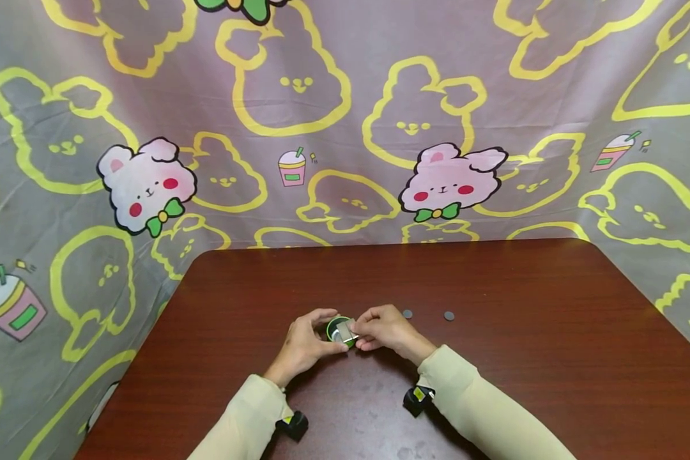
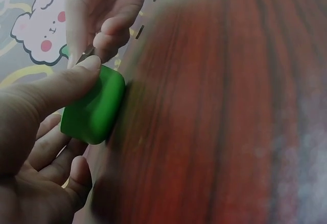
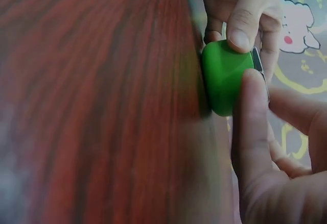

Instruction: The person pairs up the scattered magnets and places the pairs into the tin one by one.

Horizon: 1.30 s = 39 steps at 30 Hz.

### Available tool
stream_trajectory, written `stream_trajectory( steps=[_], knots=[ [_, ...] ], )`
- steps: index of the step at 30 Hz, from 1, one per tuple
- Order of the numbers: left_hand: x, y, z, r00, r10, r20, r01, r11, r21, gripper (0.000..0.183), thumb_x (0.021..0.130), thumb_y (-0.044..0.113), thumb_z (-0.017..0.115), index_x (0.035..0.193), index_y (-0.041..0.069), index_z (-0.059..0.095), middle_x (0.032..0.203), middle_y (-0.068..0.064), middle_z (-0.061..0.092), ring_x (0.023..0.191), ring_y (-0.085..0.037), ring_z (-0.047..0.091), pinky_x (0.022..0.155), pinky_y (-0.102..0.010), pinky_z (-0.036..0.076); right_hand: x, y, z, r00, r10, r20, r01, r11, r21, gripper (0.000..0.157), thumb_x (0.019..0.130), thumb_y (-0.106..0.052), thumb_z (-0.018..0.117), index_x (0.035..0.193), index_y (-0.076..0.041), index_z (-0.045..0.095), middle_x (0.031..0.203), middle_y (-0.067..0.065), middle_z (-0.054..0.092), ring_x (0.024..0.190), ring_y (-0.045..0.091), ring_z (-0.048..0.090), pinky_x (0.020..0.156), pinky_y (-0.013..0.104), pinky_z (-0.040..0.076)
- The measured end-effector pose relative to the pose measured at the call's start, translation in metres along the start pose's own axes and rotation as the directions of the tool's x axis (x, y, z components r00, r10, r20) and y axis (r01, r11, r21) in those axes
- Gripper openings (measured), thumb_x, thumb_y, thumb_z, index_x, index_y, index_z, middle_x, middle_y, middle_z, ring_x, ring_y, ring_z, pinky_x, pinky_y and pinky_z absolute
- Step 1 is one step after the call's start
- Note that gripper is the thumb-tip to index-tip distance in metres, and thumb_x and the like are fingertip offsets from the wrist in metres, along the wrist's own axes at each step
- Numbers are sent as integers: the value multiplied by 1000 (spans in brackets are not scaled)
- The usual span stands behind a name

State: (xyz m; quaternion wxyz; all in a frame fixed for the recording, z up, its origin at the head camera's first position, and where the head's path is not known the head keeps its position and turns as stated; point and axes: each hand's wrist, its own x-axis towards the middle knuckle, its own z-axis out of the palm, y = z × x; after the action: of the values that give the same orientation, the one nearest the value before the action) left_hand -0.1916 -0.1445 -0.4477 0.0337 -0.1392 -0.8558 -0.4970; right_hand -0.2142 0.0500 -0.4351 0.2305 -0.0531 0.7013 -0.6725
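Note:
A small round green container (image 1: 330, 329) with a dark inside stands on the table between the hands. My left hand (image 1: 303, 345) grips its side, the thumb at the near edge and the fingers around the far side. The green wall (image 2: 99, 106) looks smooth and rounded in the left wrist view. Over the container's opening lies a flat silvery piece (image 1: 345, 331), its exact kind unclear. My right hand (image 1: 388, 331) pinches the right edge of this piece between thumb and fingers. In the right wrist view, the piece's thin edge (image 3: 259, 60) shows along the container's top.
Two small grey discs lie on the brown wooden table (image 1: 529, 358) beyond the right hand: a nearer disc (image 1: 407, 314) and another disc (image 1: 449, 315) to its right. A patterned cloth (image 1: 345, 115) hangs behind the table and along its sides.

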Motion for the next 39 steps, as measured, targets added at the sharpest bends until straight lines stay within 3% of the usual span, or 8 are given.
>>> stream_trajectory(
  steps=[6,24,32,39],
  knots=[
    [0,-1,0,1000,3,-1,-3,1000,-1,65,59,18,89,116,4,61,105,-8,68,86,-16,63,73,-29,50,-5,1,-4,999,2,45,-2,1000,0,23,82,1,67,99,10,54,74,12,65,61,16,63,58,29,55],
    [1,0,1,1000,-21,-11,21,1000,1,66,58,19,90,115,5,62,106,-7,67,86,-16,63,72,-31,50,1,-4,1,999,-18,-29,16,996,-87,21,80,1,69,86,4,50,63,8,57,49,12,57,48,24,51],
    [1,-1,1,999,-37,11,37,999,-14,67,59,20,89,117,5,60,109,-7,67,92,-18,63,79,-38,50,7,-5,3,1000,-5,-31,0,989,-145,21,79,-2,71,83,2,50,59,7,56,46,12,54,44,23,49],
    [1,-3,0,999,-49,2,49,999,-12,67,58,19,89,117,6,61,108,-5,67,92,-16,63,79,-35,49,9,-6,3,999,41,-11,-42,995,-92,16,85,-7,66,87,1,52,65,7,54,50,13,55,47,24,49]
  ],
)
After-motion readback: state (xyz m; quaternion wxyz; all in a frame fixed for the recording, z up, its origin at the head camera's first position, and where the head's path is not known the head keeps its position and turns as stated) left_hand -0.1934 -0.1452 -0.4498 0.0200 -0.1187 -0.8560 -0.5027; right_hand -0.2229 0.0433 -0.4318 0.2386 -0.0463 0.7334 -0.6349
